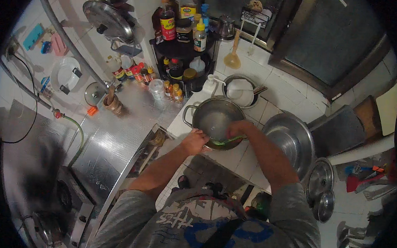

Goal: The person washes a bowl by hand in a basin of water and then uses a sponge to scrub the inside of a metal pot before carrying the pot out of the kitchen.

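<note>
A wide metal pot (215,116) with loop handles stands on the tiled counter in front of me. My left hand (195,142) grips its near left rim, thumb up over the edge. Inside the pot's right side, my right hand (237,129) is bent downward with curled fingers beside a thin bright green strip (226,141), which lies along the near inner wall. Whether those fingers hold the strip, I cannot tell. A large steel basin (287,138) is to the right, under my right forearm. Behind the pot sits a smaller pan (225,88) with a white bowl (241,92) in it.
A white pump bottle (211,84) stands just behind the pot. Sauce bottles (168,23) crowd a black corner rack (178,50). At left are a wooden mortar (114,106) on the metal worktop (118,137) and a gas stove (72,205). Metal lids (319,179) lean at right.
</note>
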